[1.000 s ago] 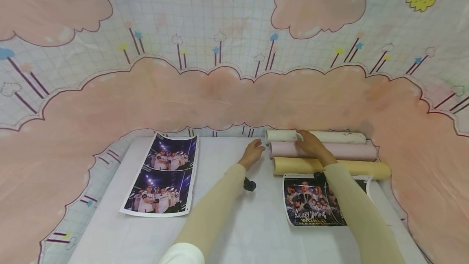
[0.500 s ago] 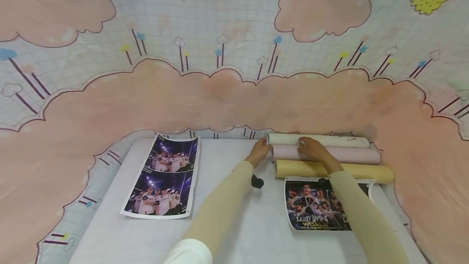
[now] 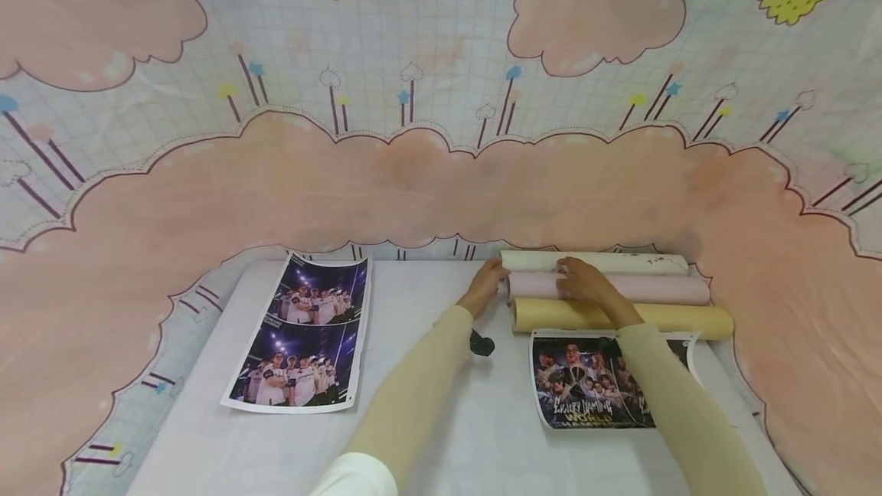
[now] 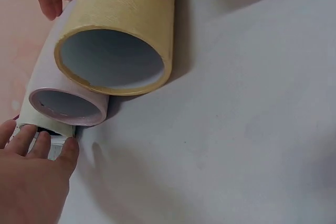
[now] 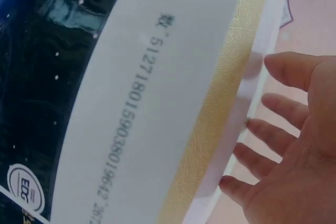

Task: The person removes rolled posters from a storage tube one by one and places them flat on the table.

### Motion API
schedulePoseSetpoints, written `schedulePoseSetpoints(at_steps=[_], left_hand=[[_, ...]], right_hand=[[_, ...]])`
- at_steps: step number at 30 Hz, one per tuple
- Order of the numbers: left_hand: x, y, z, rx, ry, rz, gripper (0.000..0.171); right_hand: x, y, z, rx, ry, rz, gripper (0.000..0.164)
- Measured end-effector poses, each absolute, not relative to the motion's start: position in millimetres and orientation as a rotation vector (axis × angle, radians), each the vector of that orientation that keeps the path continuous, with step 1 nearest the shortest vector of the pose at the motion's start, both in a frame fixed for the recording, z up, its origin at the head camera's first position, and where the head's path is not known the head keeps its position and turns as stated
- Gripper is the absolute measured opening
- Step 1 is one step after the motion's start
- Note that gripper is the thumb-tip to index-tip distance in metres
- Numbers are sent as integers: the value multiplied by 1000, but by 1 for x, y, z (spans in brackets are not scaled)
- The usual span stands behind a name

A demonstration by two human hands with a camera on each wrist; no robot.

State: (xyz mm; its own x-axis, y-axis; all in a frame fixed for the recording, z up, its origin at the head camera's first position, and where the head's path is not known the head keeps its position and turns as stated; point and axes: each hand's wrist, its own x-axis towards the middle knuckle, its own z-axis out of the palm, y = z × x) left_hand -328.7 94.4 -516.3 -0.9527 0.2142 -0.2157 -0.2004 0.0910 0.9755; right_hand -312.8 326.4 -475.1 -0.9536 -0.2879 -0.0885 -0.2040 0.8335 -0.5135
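Three paper rolls lie side by side at the back right of the table: a white roll with small dark marks, a pale pink roll and a yellow textured roll nearest the person. My left hand is at the left end of the white roll, its fingertips at the hollow opening in the left wrist view. Over the white and pink rolls reaches my right hand. Its fingers are spread along the white roll's edge in the right wrist view, with fingertips touching or very near it.
A glossy poster with curled edges lies in front of the rolls, partly under the right sleeve. Two more group photos on one curled sheet lie at the left. A cloud-patterned cloth rises behind the white table.
My left hand has moved right, up to the white roll's end. My right hand has come slightly nearer the person, from the white roll's far side. The rolls look almost unmoved.
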Motion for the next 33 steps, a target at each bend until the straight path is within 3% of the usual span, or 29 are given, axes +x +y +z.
schedulePoseSetpoints(at_steps=[16,33], left_hand=[[-334,98,-489,3,1870,2189,48],[-330,107,-455,223,1718,2289,45]], right_hand=[[-319,332,-472,-310,3035,-789,61],[-320,355,-463,-174,3231,-614,70]])
